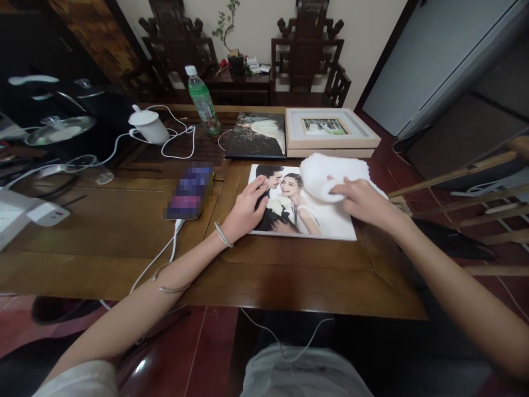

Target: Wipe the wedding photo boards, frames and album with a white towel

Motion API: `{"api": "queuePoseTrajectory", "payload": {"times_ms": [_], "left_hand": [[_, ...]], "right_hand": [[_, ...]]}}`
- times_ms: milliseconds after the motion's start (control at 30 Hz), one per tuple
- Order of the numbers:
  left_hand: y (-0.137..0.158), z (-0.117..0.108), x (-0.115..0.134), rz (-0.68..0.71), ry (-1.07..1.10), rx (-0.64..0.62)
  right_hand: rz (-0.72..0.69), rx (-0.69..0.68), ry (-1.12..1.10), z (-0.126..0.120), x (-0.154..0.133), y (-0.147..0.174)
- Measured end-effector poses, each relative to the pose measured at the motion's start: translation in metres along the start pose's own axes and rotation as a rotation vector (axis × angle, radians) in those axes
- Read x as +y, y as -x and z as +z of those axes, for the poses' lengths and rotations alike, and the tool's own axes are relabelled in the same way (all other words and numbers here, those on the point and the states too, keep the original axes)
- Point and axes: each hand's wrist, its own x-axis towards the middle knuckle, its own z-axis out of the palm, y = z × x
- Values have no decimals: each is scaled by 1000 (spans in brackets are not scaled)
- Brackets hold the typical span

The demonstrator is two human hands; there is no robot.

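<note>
A photo panel [326, 225] showing a couple lies flat on the wooden table in front of me. My left hand [250, 208] rests on its left edge, fingers stretched out over the picture and holding nothing. At the panel's upper right, my right hand [359, 199] grips a bunched white towel [330, 172]. The towel covers that corner of the panel and hangs past its right side. My right fingers are closed on the cloth, and some of them are hidden by its folds.
Behind the panel lie a dark photo panel [256, 135] and a light wooden frame [359, 132]. A green-labelled bottle [203, 102], a lidded white cup [149, 125] and a charging phone [189, 192] stand or lie leftward. Cables run over the table [119, 248]; a power strip [31, 212] sits far left.
</note>
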Motion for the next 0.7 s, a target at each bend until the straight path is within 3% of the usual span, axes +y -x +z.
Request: {"api": "queuePoseTrajectory", "payload": {"times_ms": [167, 267, 367, 467, 600, 700], "left_hand": [[-2, -1, 1, -11, 0, -16], [-2, -1, 0, -9, 3, -14], [-1, -1, -1, -10, -6, -17], [-1, -1, -1, -5, -14, -23], [-1, -2, -1, 3, -14, -28], [-1, -2, 0, 5, -8, -26]], "right_hand": [[-187, -34, -69, 1, -49, 76], [-283, -77, -119, -8, -62, 93], [-242, -140, -111, -16, -54, 77], [-144, -180, -76, -19, -27, 37], [-48, -62, -51, -11, 16, -16], [31, 28, -38, 1, 33, -33]]}}
